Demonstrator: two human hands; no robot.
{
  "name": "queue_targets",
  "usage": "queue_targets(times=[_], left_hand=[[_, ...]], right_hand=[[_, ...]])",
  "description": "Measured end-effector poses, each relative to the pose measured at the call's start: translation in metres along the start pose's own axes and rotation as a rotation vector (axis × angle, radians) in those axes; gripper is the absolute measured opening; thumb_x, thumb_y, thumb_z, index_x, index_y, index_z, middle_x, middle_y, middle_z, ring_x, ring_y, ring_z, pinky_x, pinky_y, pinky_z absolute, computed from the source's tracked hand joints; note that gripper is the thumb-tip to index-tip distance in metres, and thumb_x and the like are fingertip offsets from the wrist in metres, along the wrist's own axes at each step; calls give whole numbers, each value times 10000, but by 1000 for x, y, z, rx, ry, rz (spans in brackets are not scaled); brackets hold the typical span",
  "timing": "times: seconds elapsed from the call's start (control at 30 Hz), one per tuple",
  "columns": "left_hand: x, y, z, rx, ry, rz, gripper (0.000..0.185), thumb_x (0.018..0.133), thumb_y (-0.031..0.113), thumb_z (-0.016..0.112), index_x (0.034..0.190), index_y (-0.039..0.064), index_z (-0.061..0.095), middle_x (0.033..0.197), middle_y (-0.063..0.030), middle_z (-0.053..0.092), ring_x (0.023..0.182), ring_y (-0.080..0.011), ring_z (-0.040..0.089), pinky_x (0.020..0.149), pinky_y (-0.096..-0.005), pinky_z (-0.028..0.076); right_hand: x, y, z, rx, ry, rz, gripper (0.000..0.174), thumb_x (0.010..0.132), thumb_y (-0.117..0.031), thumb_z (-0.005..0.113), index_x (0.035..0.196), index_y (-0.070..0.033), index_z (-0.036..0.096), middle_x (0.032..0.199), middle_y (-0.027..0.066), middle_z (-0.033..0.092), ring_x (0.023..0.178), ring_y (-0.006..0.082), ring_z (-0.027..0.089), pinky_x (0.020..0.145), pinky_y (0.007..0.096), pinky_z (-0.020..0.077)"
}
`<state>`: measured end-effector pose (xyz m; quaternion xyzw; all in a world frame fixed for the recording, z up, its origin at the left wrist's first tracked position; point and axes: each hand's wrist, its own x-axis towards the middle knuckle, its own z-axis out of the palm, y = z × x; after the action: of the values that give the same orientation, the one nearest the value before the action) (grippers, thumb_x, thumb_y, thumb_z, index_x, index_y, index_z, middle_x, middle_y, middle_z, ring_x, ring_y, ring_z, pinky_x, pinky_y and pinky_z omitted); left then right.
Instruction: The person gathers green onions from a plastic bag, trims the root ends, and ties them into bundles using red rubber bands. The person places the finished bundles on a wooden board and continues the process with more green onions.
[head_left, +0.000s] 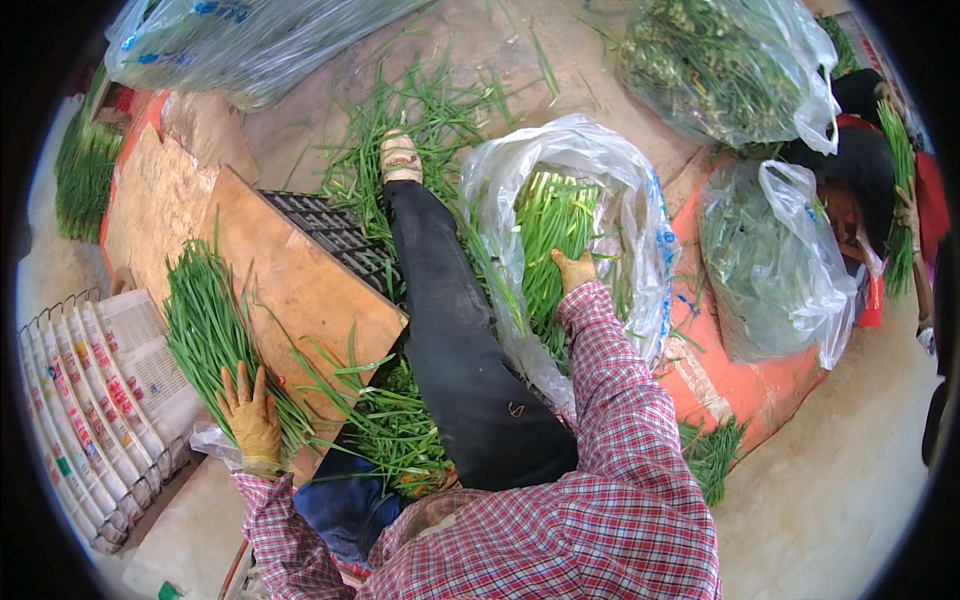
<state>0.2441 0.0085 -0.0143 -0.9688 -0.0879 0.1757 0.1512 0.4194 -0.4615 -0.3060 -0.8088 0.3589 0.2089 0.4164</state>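
Note:
My left hand (250, 412), in a tan glove, lies with spread fingers on the lower end of a pile of long green leafy stalks (206, 315), which rests along the left edge of a wooden board (292, 277). My right hand (574, 270), gloved too, reaches into a clear plastic bag (645, 195) and touches a bundle of green stalks with pale cut ends (551, 232). Its thumb is apart on top of the bundle; the other fingers are partly hidden, so its grip is unclear.
A wire basket lined with newspaper (112, 382) stands at the left. Loose leaves (427, 112) litter the floor around my shoe. Filled plastic bags (712, 67) lie at the upper right, beside another person's hand (906, 210) at a green bundle. A black crate (330, 225) sits behind the board.

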Motion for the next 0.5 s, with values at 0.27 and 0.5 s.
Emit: queue_targets(times=[0.27, 0.5], left_hand=[[13, 9, 12, -18, -128, 57, 505, 799, 346, 577, 1237, 105, 508, 1439, -119, 269, 1351, -331, 157, 1069, -541, 90], [23, 19, 8, -23, -121, 77, 497, 798, 379, 570, 1200, 89, 532, 1442, -160, 241, 1349, -345, 159, 1066, -538, 92]], right_hand=[[38, -7, -19, -92, -341, -231, 786, 705, -419, 735, 1217, 99, 439, 1148, 235, 551, 1059, 314, 541, 921, 370, 407], [45, -89, -17, -224, -57, -330, 727, 735, -388, 675, 1245, 67, 427, 1235, 282, 468, 1151, 371, 466, 994, 385, 357]])
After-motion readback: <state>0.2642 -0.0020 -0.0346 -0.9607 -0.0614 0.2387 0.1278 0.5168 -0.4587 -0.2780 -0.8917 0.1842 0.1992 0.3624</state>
